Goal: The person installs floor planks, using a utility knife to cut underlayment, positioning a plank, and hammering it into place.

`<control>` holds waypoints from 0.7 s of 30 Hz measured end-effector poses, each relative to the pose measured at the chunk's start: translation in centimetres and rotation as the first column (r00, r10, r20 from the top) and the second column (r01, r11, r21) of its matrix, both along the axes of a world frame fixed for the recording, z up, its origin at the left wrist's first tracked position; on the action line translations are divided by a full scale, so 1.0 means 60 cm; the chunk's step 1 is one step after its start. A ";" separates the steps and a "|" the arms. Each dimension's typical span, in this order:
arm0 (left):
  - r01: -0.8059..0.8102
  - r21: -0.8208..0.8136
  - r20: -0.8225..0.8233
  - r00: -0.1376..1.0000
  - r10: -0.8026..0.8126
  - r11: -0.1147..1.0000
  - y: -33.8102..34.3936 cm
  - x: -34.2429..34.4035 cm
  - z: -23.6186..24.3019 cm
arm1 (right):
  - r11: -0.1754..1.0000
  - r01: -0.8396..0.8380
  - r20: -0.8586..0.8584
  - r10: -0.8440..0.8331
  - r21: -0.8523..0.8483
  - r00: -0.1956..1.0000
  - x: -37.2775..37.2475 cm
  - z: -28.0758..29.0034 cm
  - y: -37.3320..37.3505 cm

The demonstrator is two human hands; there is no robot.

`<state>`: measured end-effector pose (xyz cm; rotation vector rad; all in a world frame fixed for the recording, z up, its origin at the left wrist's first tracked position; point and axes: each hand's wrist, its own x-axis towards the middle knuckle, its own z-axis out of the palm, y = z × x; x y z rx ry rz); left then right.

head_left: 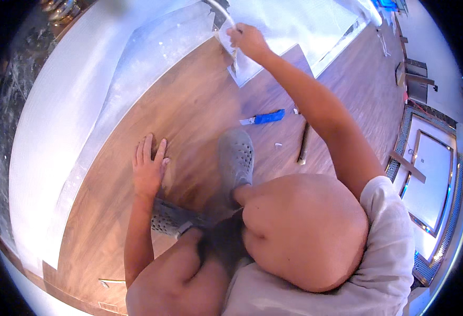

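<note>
My left hand (149, 166) lies flat on the wood-look floor planks (184, 95), fingers spread, holding nothing. Stretched out to the far side, my right hand (248, 41) is closed around a thin, pale curved strip (222, 9). The strip bends up and away from my fingers; what it is made of cannot be made out. Beneath that hand is the stepped edge where planks meet the white underlay sheet (273, 26). A utility knife (268, 117) with a blue handle rests on the planks, nearer to me than my right hand.
A dark rod (304, 143) and a small white scrap (278, 145) lie right of my grey clog (235, 152). More white sheeting (68, 110) covers the floor on the left. Along the right stands a framed panel (426, 174) with loose plank pieces (408, 166) by it.
</note>
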<state>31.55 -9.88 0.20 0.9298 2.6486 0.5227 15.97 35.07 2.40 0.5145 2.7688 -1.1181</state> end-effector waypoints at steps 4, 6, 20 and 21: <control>0.029 0.037 -0.030 0.999 -0.028 0.999 -0.004 0.002 -0.009 | 0.987 0.123 0.068 -0.117 -0.101 0.991 0.067 0.040 0.037; 0.026 0.032 -0.041 0.999 -0.025 0.999 -0.009 0.005 -0.017 | 0.953 0.191 0.096 -0.172 -0.237 0.980 0.086 0.032 0.036; -0.115 -0.037 0.051 0.992 0.117 0.993 0.014 0.000 0.017 | 0.977 0.194 -0.191 -0.175 0.089 0.966 0.147 0.026 -0.006; -0.140 -0.040 0.039 0.989 0.141 0.989 0.009 0.000 0.018 | 0.985 0.156 -0.166 -0.142 0.077 0.976 0.156 0.033 -0.025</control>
